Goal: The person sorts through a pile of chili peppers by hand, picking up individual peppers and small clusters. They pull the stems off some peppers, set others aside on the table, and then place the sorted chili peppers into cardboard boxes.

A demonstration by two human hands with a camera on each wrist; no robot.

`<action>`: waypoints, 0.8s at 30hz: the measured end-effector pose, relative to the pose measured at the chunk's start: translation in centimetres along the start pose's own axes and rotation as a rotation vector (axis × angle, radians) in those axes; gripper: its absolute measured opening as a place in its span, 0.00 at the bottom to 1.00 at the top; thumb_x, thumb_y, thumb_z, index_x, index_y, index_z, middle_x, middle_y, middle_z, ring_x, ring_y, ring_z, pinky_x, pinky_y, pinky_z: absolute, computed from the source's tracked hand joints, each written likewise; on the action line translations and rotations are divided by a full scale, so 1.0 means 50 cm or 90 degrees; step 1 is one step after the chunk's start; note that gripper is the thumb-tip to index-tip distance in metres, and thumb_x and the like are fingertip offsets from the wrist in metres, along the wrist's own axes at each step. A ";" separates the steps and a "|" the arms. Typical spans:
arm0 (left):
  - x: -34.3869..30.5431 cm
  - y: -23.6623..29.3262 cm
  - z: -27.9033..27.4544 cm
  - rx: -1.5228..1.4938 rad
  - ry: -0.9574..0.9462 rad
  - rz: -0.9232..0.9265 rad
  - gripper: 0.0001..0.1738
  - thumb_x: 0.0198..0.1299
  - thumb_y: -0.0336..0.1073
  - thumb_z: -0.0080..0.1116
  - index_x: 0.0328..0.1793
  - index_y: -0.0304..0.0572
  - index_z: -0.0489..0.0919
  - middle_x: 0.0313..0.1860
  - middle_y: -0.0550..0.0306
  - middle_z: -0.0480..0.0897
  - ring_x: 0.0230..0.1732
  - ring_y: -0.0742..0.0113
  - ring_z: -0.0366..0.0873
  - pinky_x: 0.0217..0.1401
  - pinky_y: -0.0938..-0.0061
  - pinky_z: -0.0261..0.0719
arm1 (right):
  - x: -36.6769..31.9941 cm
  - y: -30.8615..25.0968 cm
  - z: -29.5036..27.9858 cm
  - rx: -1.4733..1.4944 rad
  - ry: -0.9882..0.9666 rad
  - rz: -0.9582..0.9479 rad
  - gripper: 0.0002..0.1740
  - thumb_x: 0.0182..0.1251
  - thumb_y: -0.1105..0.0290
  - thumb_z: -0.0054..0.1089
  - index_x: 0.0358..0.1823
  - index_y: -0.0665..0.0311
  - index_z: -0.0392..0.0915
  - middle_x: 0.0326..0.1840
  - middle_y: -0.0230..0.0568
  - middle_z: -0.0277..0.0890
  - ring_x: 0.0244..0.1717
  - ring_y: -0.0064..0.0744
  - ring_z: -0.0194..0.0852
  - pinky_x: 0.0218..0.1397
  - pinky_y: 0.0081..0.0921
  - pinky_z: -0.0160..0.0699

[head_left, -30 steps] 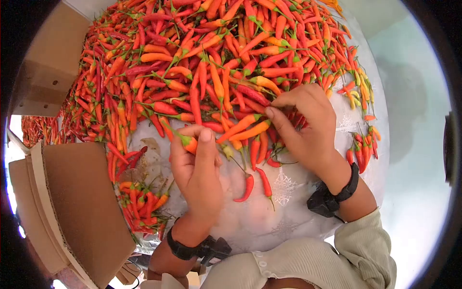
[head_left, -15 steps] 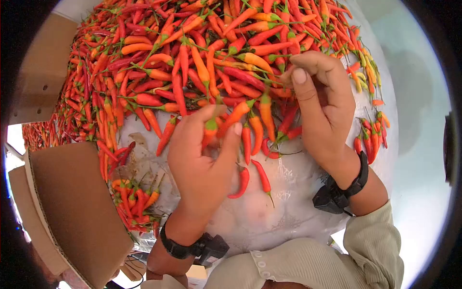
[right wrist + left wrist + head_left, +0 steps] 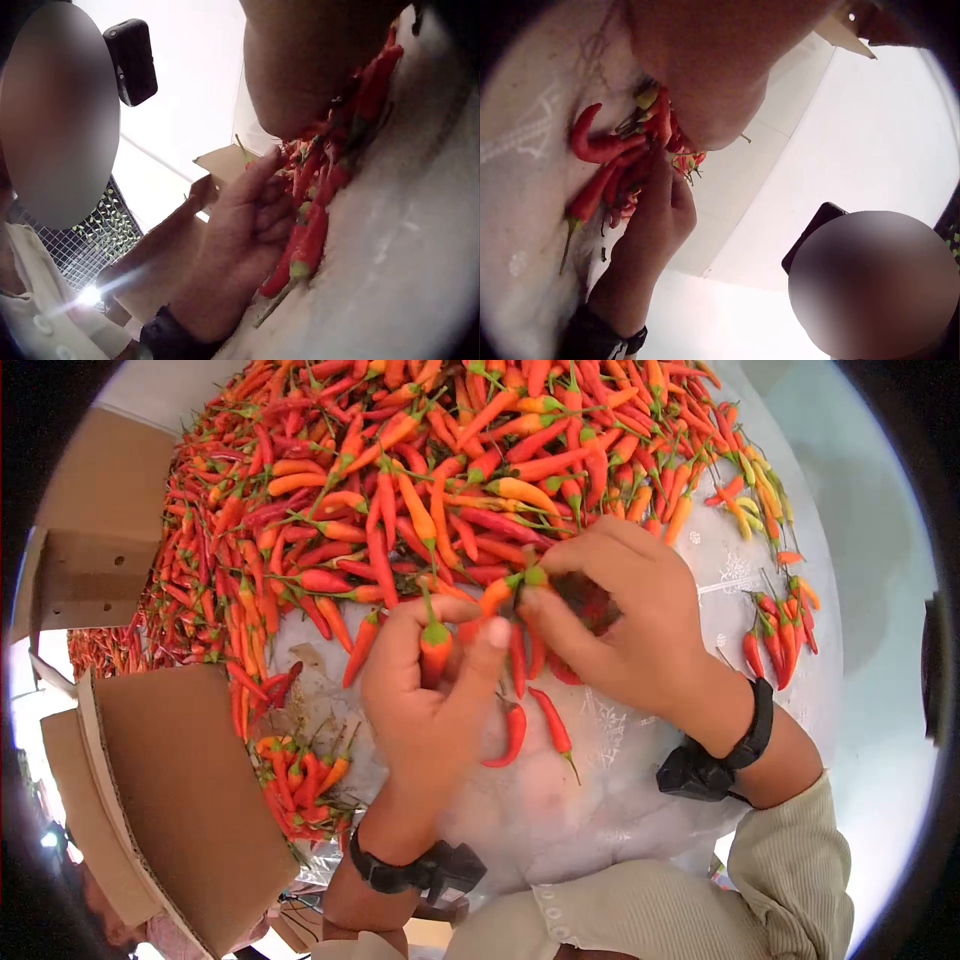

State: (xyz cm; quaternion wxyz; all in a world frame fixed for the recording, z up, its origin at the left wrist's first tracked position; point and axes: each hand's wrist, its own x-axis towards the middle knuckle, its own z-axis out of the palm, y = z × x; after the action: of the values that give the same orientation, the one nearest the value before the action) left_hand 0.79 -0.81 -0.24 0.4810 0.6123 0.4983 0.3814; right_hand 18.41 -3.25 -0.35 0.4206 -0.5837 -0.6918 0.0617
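Note:
My left hand curls its fingers round a red-orange chili pepper, whose green stem points up between thumb and forefinger. Close beside it, my right hand pinches another chili pepper at its green cap between thumb and fingertips; its body is mostly hidden. An orange chili shows between the two hands. Beneath them, a curved red chili and a straight one lie on the pale patterned cover. In the right wrist view the left hand is close to several red chilies.
A large heap of red and orange chilies spreads across the far side. Smaller bunches lie at the left and right, with yellow-green chilies at the heap's right edge. An open cardboard box stands at left.
My right hand has come down and toward the left hand, its fingertips now on a chili's green cap. The left hand keeps its chili, having moved slightly right and up since the first frame.

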 end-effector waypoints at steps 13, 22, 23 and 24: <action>0.012 -0.007 -0.007 0.170 -0.010 0.342 0.11 0.57 0.33 0.65 0.43 0.38 0.77 0.31 0.60 0.73 0.30 0.69 0.70 0.33 0.77 0.69 | -0.001 -0.010 0.005 0.235 -0.053 -0.087 0.09 0.58 0.78 0.61 0.41 0.64 0.78 0.32 0.40 0.78 0.30 0.40 0.76 0.34 0.31 0.73; 0.026 -0.010 -0.012 -0.026 0.126 0.092 0.10 0.67 0.38 0.55 0.43 0.37 0.75 0.31 0.61 0.74 0.29 0.71 0.70 0.35 0.78 0.70 | 0.015 0.011 0.019 0.054 0.022 -0.031 0.10 0.49 0.80 0.63 0.34 0.62 0.76 0.30 0.42 0.74 0.32 0.45 0.74 0.34 0.36 0.74; 0.038 -0.016 -0.011 0.052 0.150 0.103 0.11 0.64 0.36 0.58 0.44 0.36 0.76 0.31 0.58 0.77 0.30 0.67 0.73 0.37 0.75 0.72 | 0.016 0.013 0.019 0.053 0.022 -0.027 0.10 0.49 0.79 0.63 0.34 0.62 0.77 0.30 0.42 0.74 0.32 0.45 0.74 0.33 0.36 0.74; 0.049 -0.020 -0.010 0.131 0.171 0.112 0.12 0.61 0.35 0.61 0.46 0.35 0.76 0.32 0.55 0.80 0.31 0.63 0.77 0.39 0.71 0.75 | 0.018 0.012 0.019 0.040 0.012 -0.028 0.10 0.49 0.79 0.63 0.34 0.62 0.76 0.30 0.42 0.74 0.32 0.44 0.74 0.33 0.36 0.73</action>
State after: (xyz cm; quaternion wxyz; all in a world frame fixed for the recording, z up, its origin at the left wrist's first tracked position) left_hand 0.60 1.71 -1.13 0.3100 0.6425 0.5392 0.4476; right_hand 18.31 -1.91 -0.85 0.4464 -0.5557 -0.6980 0.0683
